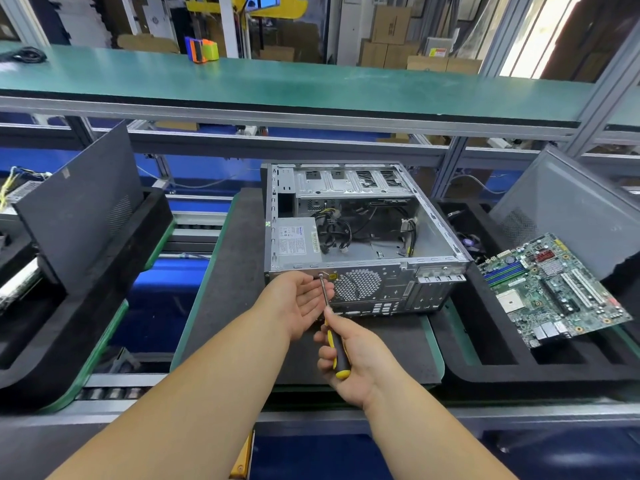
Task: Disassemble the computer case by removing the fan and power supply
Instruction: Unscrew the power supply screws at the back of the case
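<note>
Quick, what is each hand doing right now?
Left hand: open, palm up, cupped beside the screwdriver shaft at the computer case.
Right hand: gripping the screwdriver's yellow and black handle.

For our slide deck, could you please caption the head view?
Right hand drives a screwdriver into a rear screw of the open computer case; left hand cups beneath.

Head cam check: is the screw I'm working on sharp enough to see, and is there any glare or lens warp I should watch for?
Head view: the screw at the screwdriver tip is small but fairly crisp, with soft, even light on the computer case; blown-out window glare sits top right; wide-angle distortion bows the green shelf and stretches the forearms; the background boxes look soft.
</note>
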Action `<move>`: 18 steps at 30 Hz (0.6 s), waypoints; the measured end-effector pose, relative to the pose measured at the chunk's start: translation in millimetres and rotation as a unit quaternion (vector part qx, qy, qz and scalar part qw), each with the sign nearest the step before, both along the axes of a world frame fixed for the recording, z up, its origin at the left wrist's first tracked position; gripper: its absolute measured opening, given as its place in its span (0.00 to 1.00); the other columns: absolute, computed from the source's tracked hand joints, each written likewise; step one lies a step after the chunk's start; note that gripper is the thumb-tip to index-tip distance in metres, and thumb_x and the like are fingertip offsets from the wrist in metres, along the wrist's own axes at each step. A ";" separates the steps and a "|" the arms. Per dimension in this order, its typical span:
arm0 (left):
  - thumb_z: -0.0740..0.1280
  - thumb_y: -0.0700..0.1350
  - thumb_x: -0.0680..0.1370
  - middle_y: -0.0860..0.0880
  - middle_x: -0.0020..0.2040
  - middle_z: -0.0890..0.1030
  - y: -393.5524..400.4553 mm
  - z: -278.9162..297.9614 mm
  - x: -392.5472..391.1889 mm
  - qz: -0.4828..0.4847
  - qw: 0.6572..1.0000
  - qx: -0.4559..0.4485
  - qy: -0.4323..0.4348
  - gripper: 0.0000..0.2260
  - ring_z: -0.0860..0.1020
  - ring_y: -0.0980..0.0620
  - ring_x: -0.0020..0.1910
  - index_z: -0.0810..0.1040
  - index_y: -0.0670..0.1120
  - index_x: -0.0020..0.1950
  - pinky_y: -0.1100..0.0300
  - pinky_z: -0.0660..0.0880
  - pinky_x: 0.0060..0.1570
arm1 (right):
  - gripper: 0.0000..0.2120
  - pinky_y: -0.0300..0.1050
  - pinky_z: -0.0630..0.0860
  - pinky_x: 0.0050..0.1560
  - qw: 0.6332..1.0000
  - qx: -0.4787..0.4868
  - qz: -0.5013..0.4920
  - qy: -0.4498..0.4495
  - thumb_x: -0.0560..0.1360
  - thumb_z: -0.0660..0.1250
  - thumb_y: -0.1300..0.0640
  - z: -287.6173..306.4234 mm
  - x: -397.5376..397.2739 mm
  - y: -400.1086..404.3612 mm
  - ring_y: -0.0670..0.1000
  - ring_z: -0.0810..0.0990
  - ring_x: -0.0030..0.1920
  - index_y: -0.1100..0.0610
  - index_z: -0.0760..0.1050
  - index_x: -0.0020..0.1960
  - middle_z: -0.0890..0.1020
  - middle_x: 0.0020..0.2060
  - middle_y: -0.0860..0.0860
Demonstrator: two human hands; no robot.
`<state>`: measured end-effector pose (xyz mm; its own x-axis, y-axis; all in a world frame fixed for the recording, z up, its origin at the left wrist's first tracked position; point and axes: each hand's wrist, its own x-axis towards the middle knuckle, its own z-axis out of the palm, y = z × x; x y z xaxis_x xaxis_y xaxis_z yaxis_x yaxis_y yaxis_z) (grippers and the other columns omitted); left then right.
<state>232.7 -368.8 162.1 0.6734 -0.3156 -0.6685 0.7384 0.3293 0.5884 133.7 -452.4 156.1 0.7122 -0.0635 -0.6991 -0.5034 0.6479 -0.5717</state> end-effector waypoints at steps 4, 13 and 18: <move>0.62 0.42 0.78 0.42 0.41 0.86 0.2 1.6 2.2 -0.006 1.000 0.010 0.003 0.11 0.84 0.49 0.41 0.81 0.36 0.48 0.60 0.79 0.41 | 0.20 0.37 0.68 0.23 0.997 0.073 -0.003 -0.008 0.82 0.57 0.48 3.4 0.8 -2.4 0.46 0.70 0.23 0.64 0.76 0.49 0.78 0.31 0.56; 0.63 0.42 0.78 0.42 0.43 0.86 -0.4 1.4 2.6 -0.005 1.000 0.007 0.009 0.12 0.84 0.48 0.40 0.82 0.36 0.49 0.60 0.78 0.38 | 0.18 0.39 0.76 0.26 1.000 -0.018 0.015 0.005 0.81 0.63 0.47 -1.3 -1.2 -2.1 0.50 0.80 0.27 0.61 0.80 0.47 0.82 0.31 0.53; 0.63 0.41 0.78 0.42 0.43 0.86 -2.0 -0.1 2.7 -0.001 1.000 0.012 0.006 0.11 0.84 0.48 0.41 0.82 0.36 0.49 0.60 0.79 0.41 | 0.11 0.39 0.72 0.24 1.000 0.001 0.006 0.003 0.75 0.72 0.51 -4.3 -0.1 -3.6 0.47 0.76 0.25 0.60 0.79 0.47 0.79 0.31 0.52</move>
<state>235.4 -370.8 162.0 0.6649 -0.3004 -0.6838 0.7459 0.3137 0.5875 133.6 -456.0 151.7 0.7093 -0.0534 -0.7029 -0.5144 0.6426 -0.5679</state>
